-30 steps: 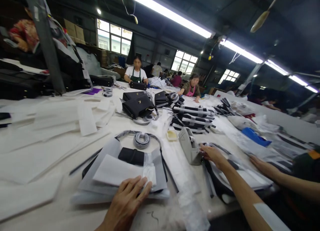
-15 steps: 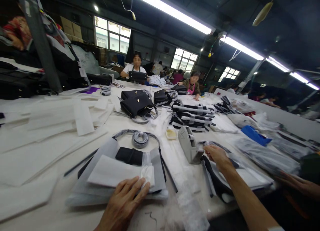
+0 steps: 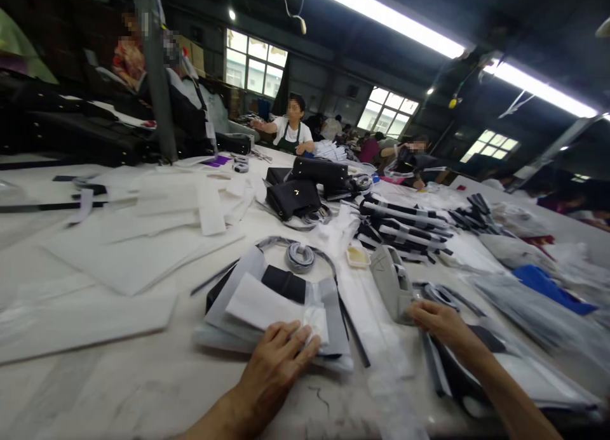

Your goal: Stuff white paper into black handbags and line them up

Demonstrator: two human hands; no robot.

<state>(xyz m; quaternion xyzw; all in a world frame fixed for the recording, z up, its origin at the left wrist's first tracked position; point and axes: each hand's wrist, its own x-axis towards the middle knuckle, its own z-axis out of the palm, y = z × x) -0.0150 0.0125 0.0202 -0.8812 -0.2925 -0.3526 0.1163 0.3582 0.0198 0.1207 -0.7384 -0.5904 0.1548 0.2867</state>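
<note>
My left hand (image 3: 279, 360) lies flat, fingers stretched, on the near edge of a black handbag wrapped in grey-white paper and clear film (image 3: 281, 300). A coiled grey strap (image 3: 300, 257) rests at the bag's far side. My right hand (image 3: 441, 320) reaches to the base of a grey tape dispenser (image 3: 391, 281), fingers curled at it; whether they pinch tape I cannot make out. Below that hand lies another black bag in wrapping (image 3: 469, 364).
White paper sheets (image 3: 138, 249) cover the table's left. Black handbags (image 3: 298, 195) and wrapped striped bundles (image 3: 405, 224) stand beyond. A small yellow dish (image 3: 357, 256) sits by the dispenser. Blue cloth (image 3: 548, 284) lies right. People work at the far end (image 3: 290, 132).
The view has swung left, so everything sits further right in frame. Another person's hands at the right edge have gone from view. My hands stay on the bag and at the dispenser.
</note>
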